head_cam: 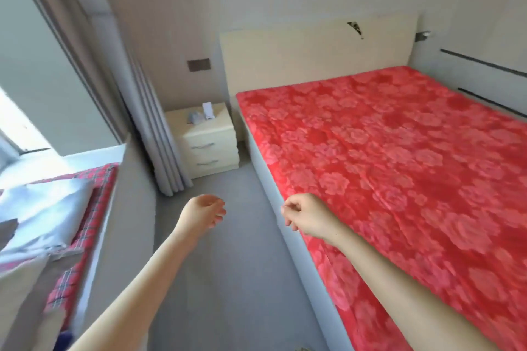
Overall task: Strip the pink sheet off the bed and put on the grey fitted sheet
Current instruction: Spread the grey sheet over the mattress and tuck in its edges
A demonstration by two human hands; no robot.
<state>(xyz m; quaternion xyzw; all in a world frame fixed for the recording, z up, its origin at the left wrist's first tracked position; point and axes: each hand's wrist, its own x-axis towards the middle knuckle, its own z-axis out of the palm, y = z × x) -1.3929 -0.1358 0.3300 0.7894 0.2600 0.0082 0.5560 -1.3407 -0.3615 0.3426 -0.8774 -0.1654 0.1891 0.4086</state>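
Pink sheet (385, 165): spread flat over whole bed (319, 293); long axis running from headboard (313, 48) toward viewer; not yet stripped.
Sheet edge: left side edge just below and right of right hand (302, 216).
Right hand fingers: loosely curled, holding nothing; nearer hand for a first grasp.
Left hand (204, 211): over carpet (228, 279), apart from bed; fingers relaxed, slightly curled, empty.
Grey fitted sheet: not identified with certainty; possibly pale folded cloth (42, 216) on plaid-covered ledge (94, 208), far left.
Bedside cabinet (205, 137): drawers shut, contents hidden; white box (206, 110) and grey item (194, 118) on top.
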